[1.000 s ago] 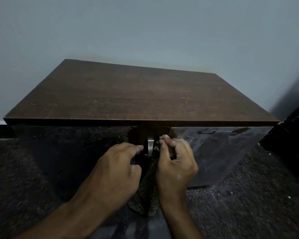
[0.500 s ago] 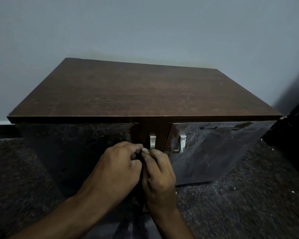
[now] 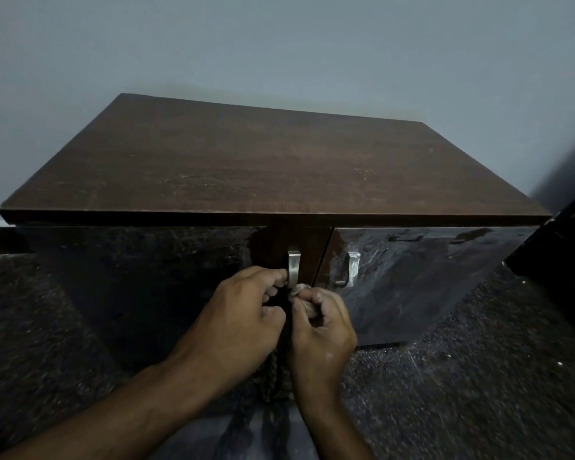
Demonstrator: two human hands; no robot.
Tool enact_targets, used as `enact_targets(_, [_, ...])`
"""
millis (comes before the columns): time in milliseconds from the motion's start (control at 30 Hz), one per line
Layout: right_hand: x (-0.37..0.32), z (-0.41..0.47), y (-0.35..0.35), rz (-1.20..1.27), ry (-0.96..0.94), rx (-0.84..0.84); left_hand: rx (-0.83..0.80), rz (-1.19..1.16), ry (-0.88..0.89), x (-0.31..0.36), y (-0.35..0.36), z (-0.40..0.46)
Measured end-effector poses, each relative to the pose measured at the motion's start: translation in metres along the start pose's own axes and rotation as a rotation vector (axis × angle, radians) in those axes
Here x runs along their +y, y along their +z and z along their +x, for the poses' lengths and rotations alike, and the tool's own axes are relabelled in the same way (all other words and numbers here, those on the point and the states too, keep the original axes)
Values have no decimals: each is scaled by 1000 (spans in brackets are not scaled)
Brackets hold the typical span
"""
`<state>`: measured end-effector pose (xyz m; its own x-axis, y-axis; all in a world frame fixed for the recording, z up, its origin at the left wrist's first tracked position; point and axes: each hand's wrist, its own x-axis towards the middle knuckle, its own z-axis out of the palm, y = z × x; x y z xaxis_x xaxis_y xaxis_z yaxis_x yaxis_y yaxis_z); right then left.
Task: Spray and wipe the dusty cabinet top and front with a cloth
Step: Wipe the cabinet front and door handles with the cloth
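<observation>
Both hands, the left hand and right hand, pinch the brownish woven cloth hanging straight down between them, touching the silver metal door handle at 12 o'clock on the dark wooden cabinet.

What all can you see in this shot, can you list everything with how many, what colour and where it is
cabinet: one, dark brown top, glossy dark front, against the wall
door handles: two, silver, either side of the door gap
cloth: one, brownish, twisted, hanging below the left handle
wall: grey, behind cabinet
floor: dark speckled, below
dark object: one, black, far right, unclear
left hand: one, curled by the left handle
right hand: one, grips the cloth
</observation>
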<state>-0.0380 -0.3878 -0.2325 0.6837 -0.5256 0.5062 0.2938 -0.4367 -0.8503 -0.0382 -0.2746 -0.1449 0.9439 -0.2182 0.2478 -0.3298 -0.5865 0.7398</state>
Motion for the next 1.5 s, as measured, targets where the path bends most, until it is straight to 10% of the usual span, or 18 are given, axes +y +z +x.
enact_targets(1033, [-7,-18,11,106,325,17,123,69,-42,3,-5,1])
enact_targets(1500, [-27,-5,2,54,-342,53,46,80,-46,4,-4,-1])
